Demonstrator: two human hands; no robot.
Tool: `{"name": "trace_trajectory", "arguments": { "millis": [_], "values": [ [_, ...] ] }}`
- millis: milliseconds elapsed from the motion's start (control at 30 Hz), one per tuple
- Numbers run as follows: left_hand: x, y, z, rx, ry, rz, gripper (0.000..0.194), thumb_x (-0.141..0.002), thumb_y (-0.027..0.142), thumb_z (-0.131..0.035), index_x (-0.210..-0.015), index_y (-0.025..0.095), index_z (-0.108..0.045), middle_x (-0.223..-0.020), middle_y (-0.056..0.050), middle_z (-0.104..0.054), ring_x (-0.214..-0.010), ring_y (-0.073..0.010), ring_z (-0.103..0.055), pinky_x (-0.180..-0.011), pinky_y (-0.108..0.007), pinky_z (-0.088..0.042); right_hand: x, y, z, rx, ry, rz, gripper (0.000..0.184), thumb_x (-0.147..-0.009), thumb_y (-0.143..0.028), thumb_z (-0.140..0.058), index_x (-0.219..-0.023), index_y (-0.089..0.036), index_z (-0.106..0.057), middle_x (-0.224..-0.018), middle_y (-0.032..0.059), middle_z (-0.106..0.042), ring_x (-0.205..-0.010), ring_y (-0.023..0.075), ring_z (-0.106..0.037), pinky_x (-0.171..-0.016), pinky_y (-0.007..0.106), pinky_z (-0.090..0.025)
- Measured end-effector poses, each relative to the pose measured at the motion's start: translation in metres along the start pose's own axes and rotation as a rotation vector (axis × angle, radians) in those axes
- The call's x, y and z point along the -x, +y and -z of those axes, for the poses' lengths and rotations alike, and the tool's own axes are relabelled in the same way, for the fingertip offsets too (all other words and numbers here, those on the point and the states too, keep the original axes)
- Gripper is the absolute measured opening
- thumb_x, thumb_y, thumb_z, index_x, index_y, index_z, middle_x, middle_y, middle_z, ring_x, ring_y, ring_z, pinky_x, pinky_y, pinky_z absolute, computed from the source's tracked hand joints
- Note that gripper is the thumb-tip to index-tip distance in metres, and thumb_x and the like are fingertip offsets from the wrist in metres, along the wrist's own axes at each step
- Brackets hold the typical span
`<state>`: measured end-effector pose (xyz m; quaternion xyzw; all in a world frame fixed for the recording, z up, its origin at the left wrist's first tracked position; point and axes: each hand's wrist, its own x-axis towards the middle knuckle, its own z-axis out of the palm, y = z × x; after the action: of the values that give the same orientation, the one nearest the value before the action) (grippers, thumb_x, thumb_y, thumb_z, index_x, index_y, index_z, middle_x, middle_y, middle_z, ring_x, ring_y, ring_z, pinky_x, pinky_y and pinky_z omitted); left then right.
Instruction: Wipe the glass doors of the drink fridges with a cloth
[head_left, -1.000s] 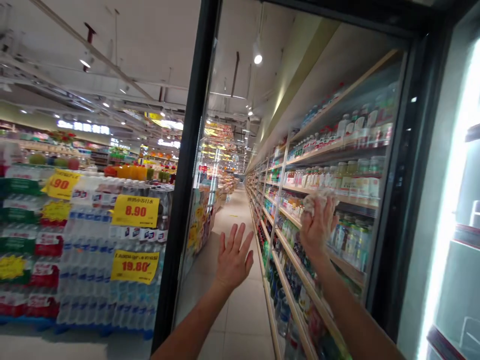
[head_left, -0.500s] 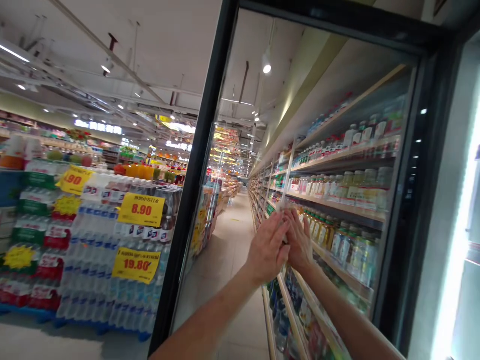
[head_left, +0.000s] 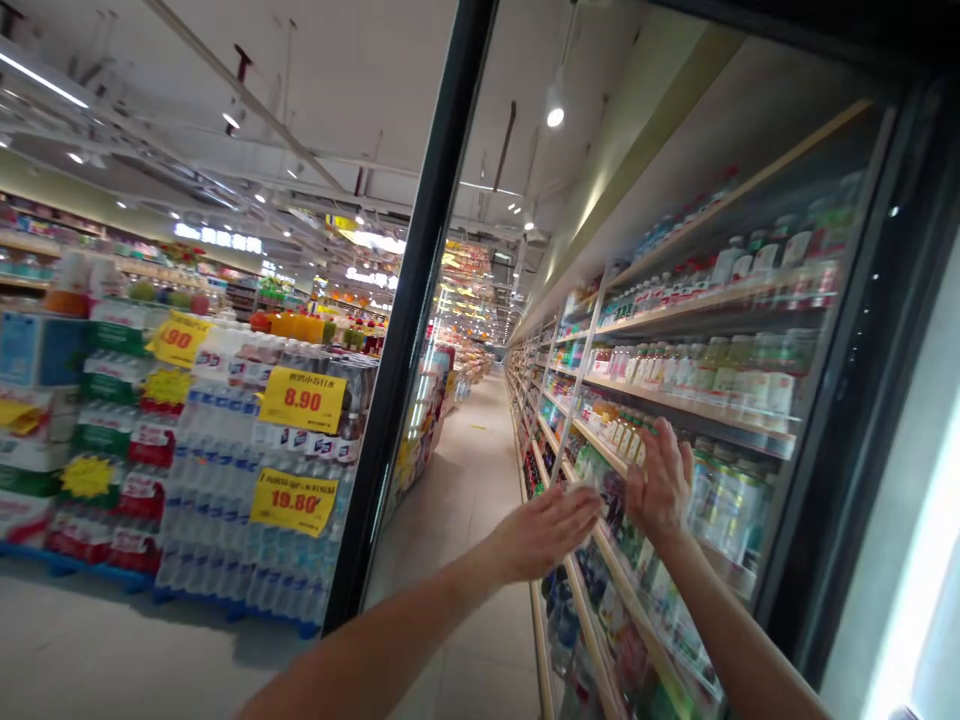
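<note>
Both of my hands are raised in front of a black-framed glass door [head_left: 442, 180]. My left hand [head_left: 546, 533] has its fingers stretched out side by side, pointing right. A small whitish patch shows by its fingertips; whether it is held or lies behind them, I cannot tell. A little to the right and higher, my right hand [head_left: 661, 485] is open, fingers up and slightly bent, with no object visible in it. A gap separates the two hands. In the glass area behind them are shelves of bottles [head_left: 724, 375], slightly blurred.
Left of the door frame stand stacked packs of bottled water [head_left: 202, 480] on blue pallets. Yellow price signs [head_left: 304, 400] hang on them. A pale floor aisle [head_left: 480, 430] runs into the distance. A bright light strip [head_left: 911, 560] glows at the right.
My hands were together and have come apart, the left lower, the right out to the right. The view has shifted slightly, so the displays and door frame sit further right.
</note>
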<state>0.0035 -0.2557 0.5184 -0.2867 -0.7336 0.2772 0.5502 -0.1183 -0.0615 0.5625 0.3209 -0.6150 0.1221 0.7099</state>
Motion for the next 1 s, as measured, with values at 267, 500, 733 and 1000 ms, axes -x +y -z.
{"name": "trace_trajectory", "arguments": {
  "millis": [267, 500, 733, 1000],
  "values": [
    [0.072, -0.034, 0.024, -0.049, 0.041, 0.464, 0.047, -0.083, 0.023, -0.046, -0.129, 0.018, -0.041, -0.138, -0.010, -0.040, -0.136, -0.0220, -0.018, -0.110, -0.043, -0.014, 0.023, -0.048, -0.001, 0.026, -0.048, -0.341, 0.061, -0.085, -0.033, -0.039, -0.140, -0.016, -0.021, -0.145, 0.0174, -0.025, -0.135, 0.0309, -0.017, -0.103, 0.059, -0.017],
    [0.094, -0.023, 0.023, -0.032, -0.055, 0.319, 0.042, -0.085, 0.024, -0.044, -0.127, 0.024, -0.044, -0.139, -0.004, -0.038, -0.136, -0.0164, -0.017, -0.111, -0.039, -0.012, 0.029, -0.051, -0.002, 0.027, -0.037, -0.320, 0.059, -0.084, -0.035, -0.040, -0.139, -0.018, -0.026, -0.143, 0.0165, -0.029, -0.133, 0.0317, -0.023, -0.102, 0.057, -0.020],
    [0.110, -0.039, 0.027, -0.014, -0.149, -0.023, 0.042, -0.087, 0.022, -0.039, -0.129, 0.029, -0.040, -0.141, 0.001, -0.036, -0.134, -0.0129, -0.021, -0.110, -0.034, -0.016, 0.031, -0.052, -0.004, 0.037, -0.044, -0.317, 0.059, -0.084, -0.034, -0.040, -0.138, -0.016, -0.026, -0.144, 0.0168, -0.027, -0.134, 0.0312, -0.021, -0.104, 0.057, -0.019],
    [0.060, -0.032, 0.019, -0.018, -0.086, 0.138, 0.044, -0.086, 0.020, -0.044, -0.129, 0.020, -0.040, -0.144, -0.006, -0.029, -0.135, -0.0209, -0.020, -0.109, -0.039, -0.020, 0.032, -0.050, -0.004, 0.058, -0.011, -0.276, 0.057, -0.085, -0.034, -0.039, -0.137, -0.015, -0.028, -0.142, 0.0175, -0.030, -0.134, 0.0298, -0.022, -0.104, 0.055, -0.020]
  ]
}}
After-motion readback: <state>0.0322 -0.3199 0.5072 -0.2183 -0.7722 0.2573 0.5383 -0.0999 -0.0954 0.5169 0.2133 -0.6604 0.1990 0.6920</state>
